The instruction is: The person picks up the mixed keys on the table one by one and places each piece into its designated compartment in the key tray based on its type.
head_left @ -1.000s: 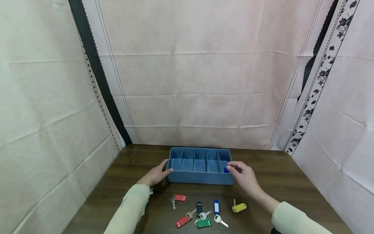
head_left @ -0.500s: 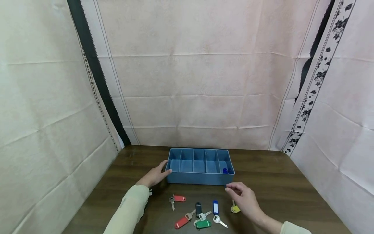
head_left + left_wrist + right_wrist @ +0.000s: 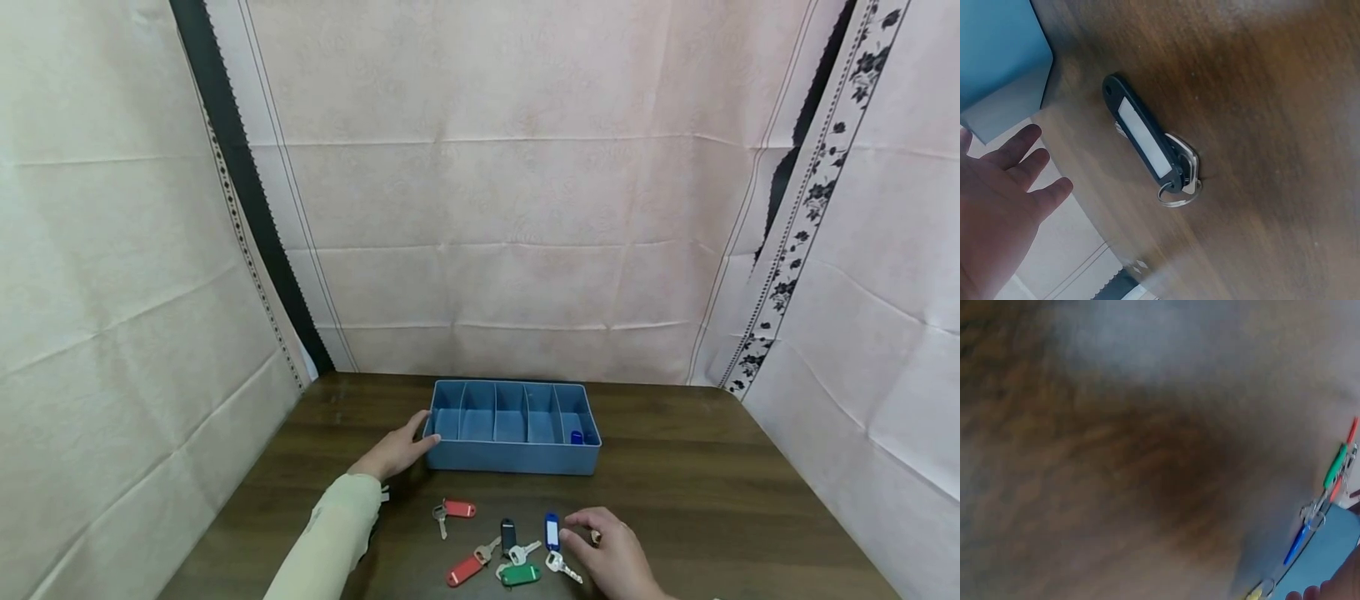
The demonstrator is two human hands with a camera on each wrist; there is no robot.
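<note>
My left hand (image 3: 393, 450) rests against the left end of a blue box (image 3: 510, 457) split into several compartments, thumb at the front corner. In the left wrist view its fingers are fairly straight. A small blue piece (image 3: 577, 437) shows in the rightmost compartment, probably a key tag. My right hand (image 3: 615, 558) hovers low over the table, thumb and index finger apart with nothing seen between them, just right of a blue key tag (image 3: 552, 532) and its key (image 3: 562, 567). It covers the yellow key tag (image 3: 1255, 594), which peeks out in the right wrist view.
Left of the blue tag lie a green key tag (image 3: 521, 575), a black key tag (image 3: 507, 533) and two red ones, a nearer red tag (image 3: 465, 572) and a farther red tag (image 3: 459, 508). Another black key tag (image 3: 1141, 137) lies near my left hand. Pale cloth (image 3: 495, 208) hangs around the table.
My right hand has come away from the box's right compartment and down toward the near side, over the yellow key tag. The blue piece stays in the compartment. My left hand holds its place.
</note>
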